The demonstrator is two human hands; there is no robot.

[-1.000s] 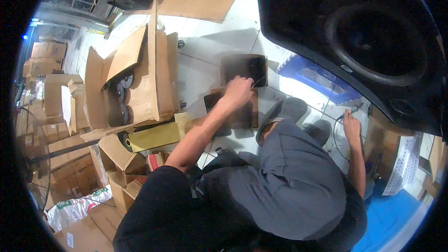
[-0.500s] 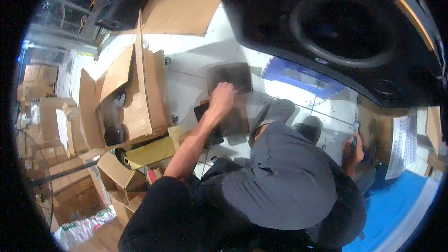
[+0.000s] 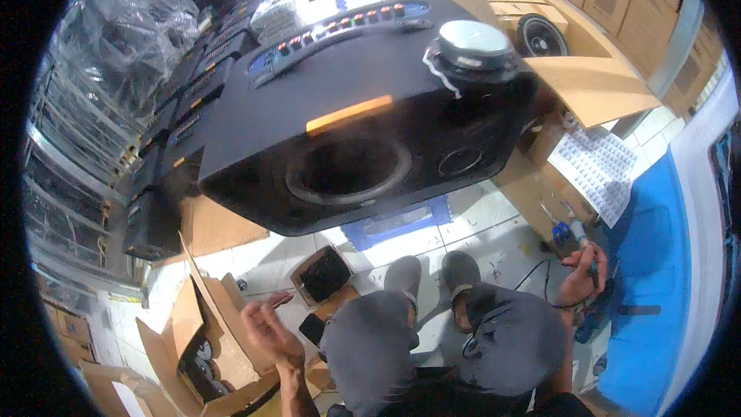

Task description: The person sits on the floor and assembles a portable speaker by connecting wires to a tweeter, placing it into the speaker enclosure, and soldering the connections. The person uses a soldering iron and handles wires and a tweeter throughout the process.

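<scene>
My left hand (image 3: pixel 272 333) is raised beside the open carton on the left, its fingers curled in; whatever they hold is hidden. Near it on the floor stands a small cardboard box (image 3: pixel 324 274) full of small dark pieces. My right hand (image 3: pixel 583 274) is closed around a slim tool (image 3: pixel 577 230) with a pale end, by the blue surface. Ahead of my knees looms a large black speaker cabinet (image 3: pixel 270 150) with a big round opening and a smaller one. A round speaker driver (image 3: pixel 472 46) with a white wire rests on its top.
Behind my left hand, an open carton (image 3: pixel 193 340) holds round dark parts. A blue plastic frame (image 3: pixel 397 220) lies under the cabinet. Blue-handled tools (image 3: pixel 561 232), a printed sheet (image 3: pixel 594 170) and a black cable (image 3: pixel 532 270) are at right. More black cabinets (image 3: pixel 154 208) line the left.
My left hand has come out of the small box and moved left. My view has tilted up, showing the cabinet's top. My right hand still grips the slim tool.
</scene>
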